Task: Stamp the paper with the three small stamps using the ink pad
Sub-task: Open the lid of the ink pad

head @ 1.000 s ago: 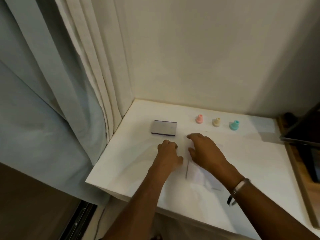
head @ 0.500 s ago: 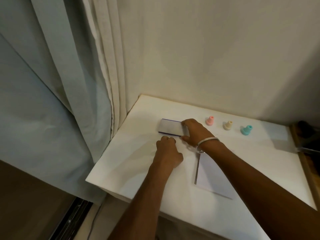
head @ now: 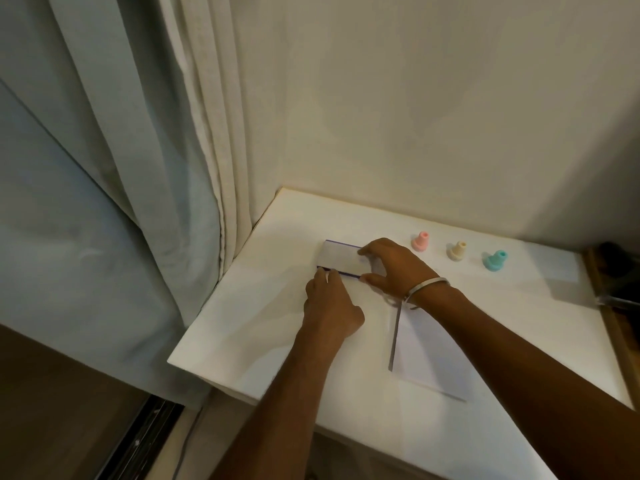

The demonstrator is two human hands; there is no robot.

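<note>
Now, right hand (head: 394,268) grip spanning ink pad (head: 341,259), left hand (head: 329,303) fingertips pinching its near edge

Both forearms reached forward from the bottom of the view, bare to the edge of the frame. The left hand (head: 330,308) lay knuckles up, its fingers curled under and their tips pressed forward at the near edge of what lay ahead. The right hand (head: 394,268) sat just beyond and to the right of it, palm down and arched, with the forefinger stretched over the far side and the thumb (head: 372,280) set against the near side, pinching. The right wrist bent leftward and wore a thin bangle (head: 424,287). The two hands sat close together, apart by a narrow gap.
</note>
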